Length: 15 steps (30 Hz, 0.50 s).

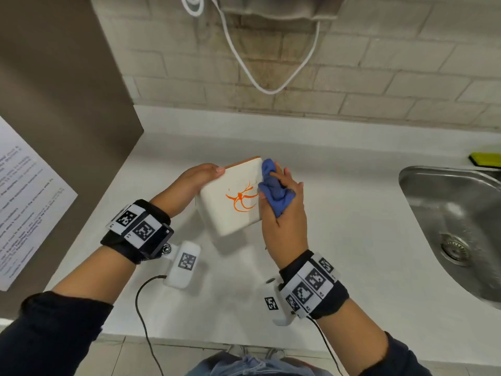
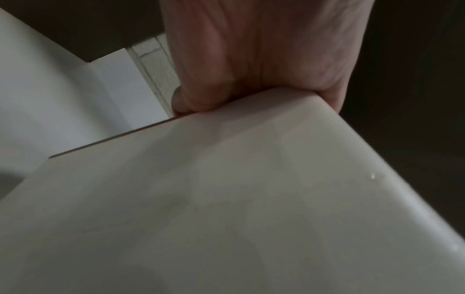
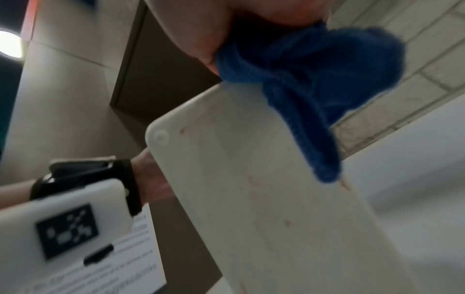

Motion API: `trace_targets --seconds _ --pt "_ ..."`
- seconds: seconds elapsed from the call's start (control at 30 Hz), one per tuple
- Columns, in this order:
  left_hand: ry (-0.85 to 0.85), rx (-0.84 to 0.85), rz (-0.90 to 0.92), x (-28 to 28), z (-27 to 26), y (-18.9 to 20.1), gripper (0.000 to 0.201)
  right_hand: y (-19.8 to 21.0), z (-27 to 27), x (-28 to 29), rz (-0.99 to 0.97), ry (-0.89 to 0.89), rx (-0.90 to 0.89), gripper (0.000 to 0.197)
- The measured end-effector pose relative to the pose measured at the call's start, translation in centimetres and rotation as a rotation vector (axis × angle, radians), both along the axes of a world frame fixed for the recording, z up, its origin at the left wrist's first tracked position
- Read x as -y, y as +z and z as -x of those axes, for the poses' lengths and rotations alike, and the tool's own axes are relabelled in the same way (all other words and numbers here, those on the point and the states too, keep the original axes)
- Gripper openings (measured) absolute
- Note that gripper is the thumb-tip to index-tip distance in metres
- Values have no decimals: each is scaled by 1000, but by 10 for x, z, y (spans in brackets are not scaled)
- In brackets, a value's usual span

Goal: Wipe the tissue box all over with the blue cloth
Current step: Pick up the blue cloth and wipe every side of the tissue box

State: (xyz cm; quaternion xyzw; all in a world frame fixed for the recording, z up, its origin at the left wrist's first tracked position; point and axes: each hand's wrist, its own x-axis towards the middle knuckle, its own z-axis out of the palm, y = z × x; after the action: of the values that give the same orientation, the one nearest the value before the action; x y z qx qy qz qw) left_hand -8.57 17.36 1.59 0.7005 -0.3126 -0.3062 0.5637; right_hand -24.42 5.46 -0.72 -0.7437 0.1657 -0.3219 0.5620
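A white tissue box [image 1: 233, 202] with an orange drawing on its face is held tilted above the counter. My left hand [image 1: 199, 176] grips its upper left edge, the thumb on top. In the left wrist view the palm [image 2: 251, 59] wraps the box [image 2: 226, 199] corner. My right hand [image 1: 282, 202] holds a bunched blue cloth [image 1: 273, 188] against the box's right edge. The right wrist view shows the blue cloth [image 3: 314, 79] lying over the top of the box's pale underside [image 3: 264, 189], with the fingers hidden behind it.
The white counter [image 1: 352, 213] runs under both hands. A steel sink [image 1: 461, 213] lies at the right, with a yellow-green sponge [image 1: 485, 158] behind it. A brown cabinet side [image 1: 67, 104] carrying a printed notice [image 1: 24, 199] stands left. A white cord [image 1: 271, 88] hangs on the tiled wall.
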Motion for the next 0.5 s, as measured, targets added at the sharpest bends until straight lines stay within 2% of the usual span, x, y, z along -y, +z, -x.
trace_targets --seconds 0.07,0.17,0.33,0.4,0.5 --pt "-7 -13 1 1 -3 0 40 8 -8 -2 215 -26 -95 36" --pt "-23 -42 26 1 -5 2 41 20 -19 -16 452 48 -136 44" --pt "-61 -100 26 2 -10 4 32 26 -22 -10 513 221 -143 53" --pt "-74 -129 26 2 -11 4 36 27 -18 -3 505 271 -66 44" --pt "-119 -138 18 2 -10 8 35 25 -12 -3 615 505 -12 27"
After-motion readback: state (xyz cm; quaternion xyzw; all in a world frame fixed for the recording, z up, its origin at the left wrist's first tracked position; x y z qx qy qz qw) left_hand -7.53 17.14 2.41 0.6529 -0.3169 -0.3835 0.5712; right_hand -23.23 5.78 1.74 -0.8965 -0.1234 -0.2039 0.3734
